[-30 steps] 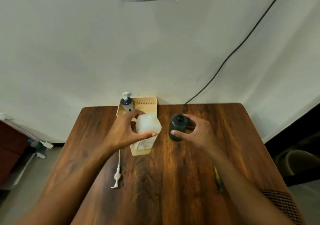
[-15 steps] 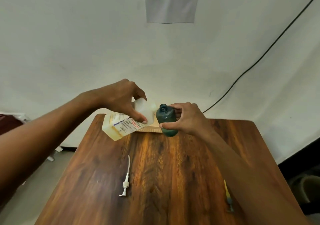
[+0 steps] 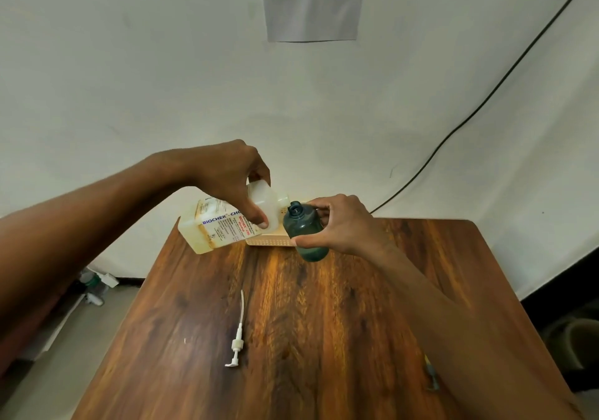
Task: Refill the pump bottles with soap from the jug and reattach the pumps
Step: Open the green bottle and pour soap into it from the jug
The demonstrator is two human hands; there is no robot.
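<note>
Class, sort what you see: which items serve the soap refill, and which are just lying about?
Job: white labelled soap jug, left hand; dark teal plastic bottle, right hand; white pump.
Lying about: black wall cable, printed paper notice.

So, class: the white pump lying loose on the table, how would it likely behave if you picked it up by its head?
The white pump would probably feel very light, being a small plastic part. Its long thin tube already curves as it lies on the table, so it would likely flex and dangle. Lying on its side, it might roll if nudged.

Translucent plastic jug [image 3: 223, 225], tinted clear plastic bottle [image 3: 304, 228], glossy wood-grain table [image 3: 324, 338], matt paper sheet [image 3: 312, 8].
</note>
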